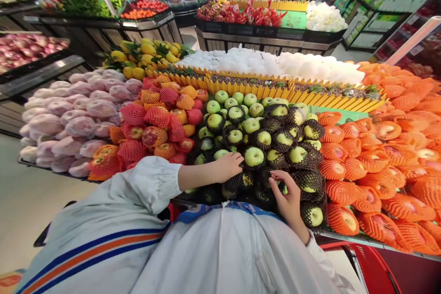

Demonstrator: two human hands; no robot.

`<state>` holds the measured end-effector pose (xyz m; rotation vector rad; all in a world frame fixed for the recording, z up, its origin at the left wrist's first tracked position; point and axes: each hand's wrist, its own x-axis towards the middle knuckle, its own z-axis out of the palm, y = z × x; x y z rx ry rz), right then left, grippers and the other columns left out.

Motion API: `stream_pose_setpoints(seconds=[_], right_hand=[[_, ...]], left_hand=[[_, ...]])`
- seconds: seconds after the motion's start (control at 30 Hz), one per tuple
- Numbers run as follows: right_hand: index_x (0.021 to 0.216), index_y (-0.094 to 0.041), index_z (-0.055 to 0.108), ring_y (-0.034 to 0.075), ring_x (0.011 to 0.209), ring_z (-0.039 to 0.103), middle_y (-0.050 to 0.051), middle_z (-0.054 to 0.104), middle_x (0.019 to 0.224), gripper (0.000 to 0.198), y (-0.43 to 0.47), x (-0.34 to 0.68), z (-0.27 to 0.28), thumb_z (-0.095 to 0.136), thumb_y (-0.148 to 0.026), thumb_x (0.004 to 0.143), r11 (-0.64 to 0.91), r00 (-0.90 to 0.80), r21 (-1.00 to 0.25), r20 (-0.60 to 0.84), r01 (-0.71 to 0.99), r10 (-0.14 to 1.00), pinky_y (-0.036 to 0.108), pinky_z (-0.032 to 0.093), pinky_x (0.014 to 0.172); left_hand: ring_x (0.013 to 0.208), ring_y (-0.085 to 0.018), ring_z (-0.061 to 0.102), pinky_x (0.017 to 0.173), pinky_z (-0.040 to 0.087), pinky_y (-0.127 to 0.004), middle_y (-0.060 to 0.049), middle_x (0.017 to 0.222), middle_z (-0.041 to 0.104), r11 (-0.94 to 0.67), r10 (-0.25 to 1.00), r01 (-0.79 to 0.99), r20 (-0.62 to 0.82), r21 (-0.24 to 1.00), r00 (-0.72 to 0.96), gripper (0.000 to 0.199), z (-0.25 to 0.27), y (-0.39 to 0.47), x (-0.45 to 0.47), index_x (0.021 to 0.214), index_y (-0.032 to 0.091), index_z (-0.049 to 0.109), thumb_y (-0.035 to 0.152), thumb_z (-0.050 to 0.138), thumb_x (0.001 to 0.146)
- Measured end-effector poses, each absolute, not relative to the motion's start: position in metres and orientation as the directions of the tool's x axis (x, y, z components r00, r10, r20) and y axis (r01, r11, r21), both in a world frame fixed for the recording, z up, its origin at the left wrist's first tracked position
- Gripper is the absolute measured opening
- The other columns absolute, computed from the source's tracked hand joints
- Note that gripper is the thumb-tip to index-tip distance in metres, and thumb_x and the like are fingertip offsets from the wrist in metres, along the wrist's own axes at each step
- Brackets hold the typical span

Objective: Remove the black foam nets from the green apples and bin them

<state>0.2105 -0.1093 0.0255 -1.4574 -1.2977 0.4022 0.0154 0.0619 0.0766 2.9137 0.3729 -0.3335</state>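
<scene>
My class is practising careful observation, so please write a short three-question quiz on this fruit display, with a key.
1. Which fruit is the left hand over?
a) purple onions
b) green apples
c) yellow fruit

2. True or false: the right hand is over the orange-netted fruit.

3. Fill in the colour: the low picket fence behind the apples is ____.

Key: 1 b; 2 false; 3 yellow.

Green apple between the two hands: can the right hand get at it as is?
Probably yes. The right hand is close by, apparently empty, and nothing covers the top of the green apple; the left hand lies to one side.
</scene>
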Motion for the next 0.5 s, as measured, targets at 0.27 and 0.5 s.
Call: stream_pose_setpoints(seconds=[0.27,0.5], right_hand=[[0.106,-0.022,0.07,0.021,0.089,0.065,0.007,0.07,0.101,0.013,-0.121,0.2,0.032,0.065,-0.029,0.096,0.189,0.319,-0.872,0.356,0.452,0.878,0.035,0.053,0.08],[0.107,-0.022,0.07,0.022,0.091,0.067,0.007,0.071,0.1,0.015,-0.128,0.188,0.031,0.06,-0.029,0.098,0.22,0.379,-0.901,0.365,0.374,0.851,0.037,0.055,0.081]], left_hand=[[0.104,-0.023,0.063,0.091,0.05,-0.036,-0.007,0.112,0.067,-0.702,0.598,0.482,0.065,0.525,0.799,0.013,0.093,0.036,-0.004,0.102,0.02,0.063,0.028,0.06,0.092],[0.092,-0.02,0.064,0.076,0.053,-0.031,-0.005,0.101,0.067,-0.297,0.772,0.268,0.065,0.916,0.633,0.024,0.056,-0.017,0.005,0.102,0.02,0.061,0.042,0.052,0.097]])
